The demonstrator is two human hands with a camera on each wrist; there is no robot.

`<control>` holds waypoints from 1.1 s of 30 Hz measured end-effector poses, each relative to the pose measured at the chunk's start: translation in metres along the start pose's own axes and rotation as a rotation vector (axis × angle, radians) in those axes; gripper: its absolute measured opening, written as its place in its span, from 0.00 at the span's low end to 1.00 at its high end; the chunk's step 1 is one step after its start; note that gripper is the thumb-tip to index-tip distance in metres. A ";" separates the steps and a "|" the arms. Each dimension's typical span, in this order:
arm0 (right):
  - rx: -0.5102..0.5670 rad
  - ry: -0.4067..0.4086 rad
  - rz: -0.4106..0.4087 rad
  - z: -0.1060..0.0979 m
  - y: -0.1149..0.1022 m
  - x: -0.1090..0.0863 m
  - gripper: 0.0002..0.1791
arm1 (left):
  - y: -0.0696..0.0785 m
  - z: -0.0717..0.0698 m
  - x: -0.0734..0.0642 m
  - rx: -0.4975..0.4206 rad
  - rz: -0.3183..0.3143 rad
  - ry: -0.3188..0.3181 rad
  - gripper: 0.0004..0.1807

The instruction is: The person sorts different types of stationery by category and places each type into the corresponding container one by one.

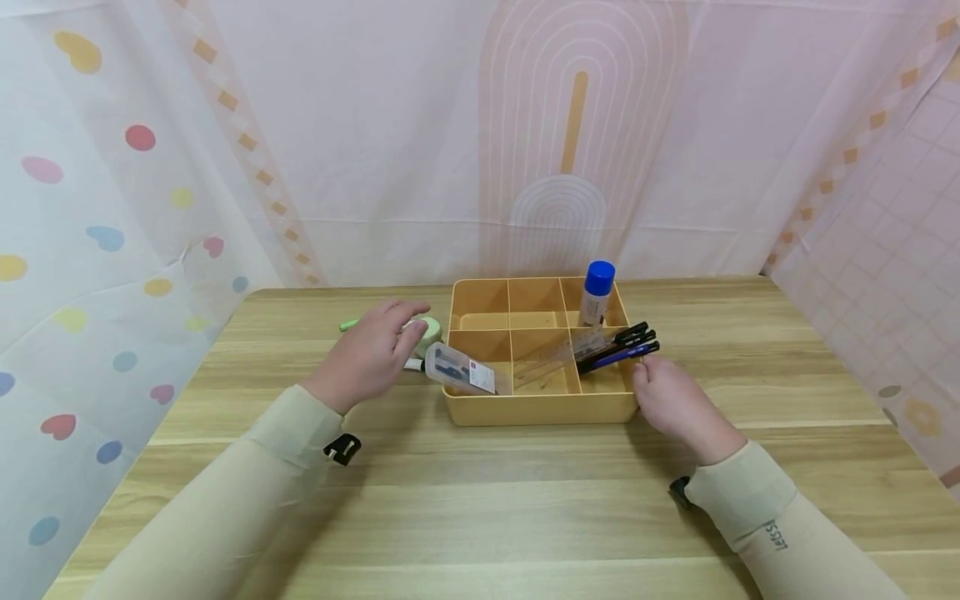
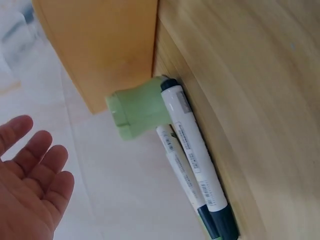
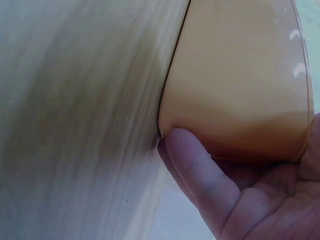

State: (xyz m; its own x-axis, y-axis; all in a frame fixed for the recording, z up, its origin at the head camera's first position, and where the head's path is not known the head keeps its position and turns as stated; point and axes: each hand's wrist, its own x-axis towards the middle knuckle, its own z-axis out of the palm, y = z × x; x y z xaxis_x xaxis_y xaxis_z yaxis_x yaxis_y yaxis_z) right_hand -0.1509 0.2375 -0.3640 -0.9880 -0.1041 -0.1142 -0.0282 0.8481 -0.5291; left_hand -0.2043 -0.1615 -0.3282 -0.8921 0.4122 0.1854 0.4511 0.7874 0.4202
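A yellow-orange desk organizer (image 1: 543, 409) with several compartments stands on the table. My right hand (image 1: 675, 402) grips its right end; in the right wrist view fingers (image 3: 197, 170) curl at the lower corner. My left hand (image 1: 371, 354), holding nothing, hovers left of the organizer with its fingers relaxed. Beside and behind that hand is a pale green, waisted object (image 2: 137, 110), close to the organizer's left wall. Two white markers with dark caps lie by it, the thicker marker (image 2: 192, 145) in front of the thinner marker (image 2: 180, 165).
A clear case (image 1: 461, 369) leans in the front left compartment, and a clear ruler (image 1: 551, 357) slants in the middle. Several pens (image 1: 618, 350) lean at the front right. A blue-capped glue stick (image 1: 596, 293) stands at the back right. A patterned cloth (image 1: 390, 142) hangs behind the table.
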 end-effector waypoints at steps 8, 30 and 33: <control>0.002 0.000 -0.002 0.000 0.002 0.001 0.23 | -0.010 0.007 0.015 0.042 -0.124 -0.074 0.27; 0.018 -0.013 0.004 0.000 0.000 0.000 0.23 | -0.023 0.024 0.037 0.145 -0.165 -0.213 0.29; 0.015 -0.016 0.008 0.000 0.000 0.001 0.23 | -0.023 0.026 0.037 0.151 -0.156 -0.218 0.29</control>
State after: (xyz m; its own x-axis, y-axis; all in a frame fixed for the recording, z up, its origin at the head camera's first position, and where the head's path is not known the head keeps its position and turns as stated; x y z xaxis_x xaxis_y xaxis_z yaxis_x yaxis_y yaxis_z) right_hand -0.1515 0.2375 -0.3646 -0.9856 -0.1061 -0.1320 -0.0182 0.8413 -0.5403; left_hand -0.2471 -0.1520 -0.3542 -0.9313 0.3568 -0.0730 0.3227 0.9015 0.2884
